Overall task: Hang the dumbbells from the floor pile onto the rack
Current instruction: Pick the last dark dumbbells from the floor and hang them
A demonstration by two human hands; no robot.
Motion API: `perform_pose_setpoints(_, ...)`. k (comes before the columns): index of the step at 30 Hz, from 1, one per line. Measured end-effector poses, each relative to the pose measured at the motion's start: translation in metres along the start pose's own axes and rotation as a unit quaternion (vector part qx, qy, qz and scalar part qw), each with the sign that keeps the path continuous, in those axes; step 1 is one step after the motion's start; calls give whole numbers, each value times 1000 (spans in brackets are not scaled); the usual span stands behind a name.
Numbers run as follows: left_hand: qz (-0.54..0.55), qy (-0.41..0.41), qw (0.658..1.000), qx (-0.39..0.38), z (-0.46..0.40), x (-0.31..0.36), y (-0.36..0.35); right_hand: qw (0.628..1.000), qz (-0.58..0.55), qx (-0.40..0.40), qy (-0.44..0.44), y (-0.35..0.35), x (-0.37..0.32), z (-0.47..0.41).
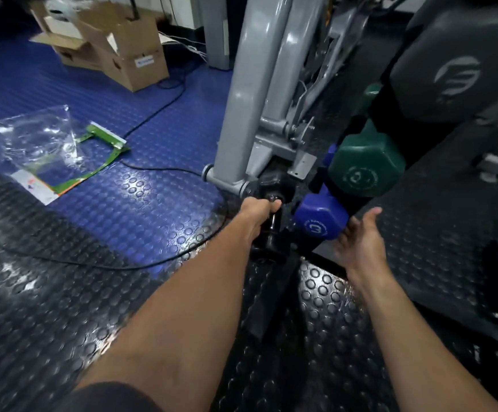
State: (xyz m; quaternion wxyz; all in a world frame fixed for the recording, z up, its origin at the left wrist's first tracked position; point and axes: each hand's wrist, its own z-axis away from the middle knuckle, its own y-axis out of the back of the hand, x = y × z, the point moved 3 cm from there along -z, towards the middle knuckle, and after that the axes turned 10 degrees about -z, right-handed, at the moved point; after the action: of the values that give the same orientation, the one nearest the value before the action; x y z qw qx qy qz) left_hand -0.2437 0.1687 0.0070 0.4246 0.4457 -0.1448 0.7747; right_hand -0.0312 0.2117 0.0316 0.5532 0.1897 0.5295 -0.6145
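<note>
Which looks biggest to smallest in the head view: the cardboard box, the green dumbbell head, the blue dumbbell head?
1. cardboard box, though it lies farthest away
2. green dumbbell head
3. blue dumbbell head, which sits nearest yet looks smallest, so it is likely truly smaller than the green.

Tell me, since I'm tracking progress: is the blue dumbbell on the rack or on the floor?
On the rack. The blue dumbbell sits raised on the black rack, below the green dumbbell, clear of the floor.
</note>
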Motion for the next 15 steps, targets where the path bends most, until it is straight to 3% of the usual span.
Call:
perform_pose_setpoints(11,-46,7,998,-30,-55,10,-20,999,-10,28,29,8,18,-9)
perform_pose_setpoints(15,-62,0,997,-47,-59,9,-32,999,-22,3,42,13,22,-17)
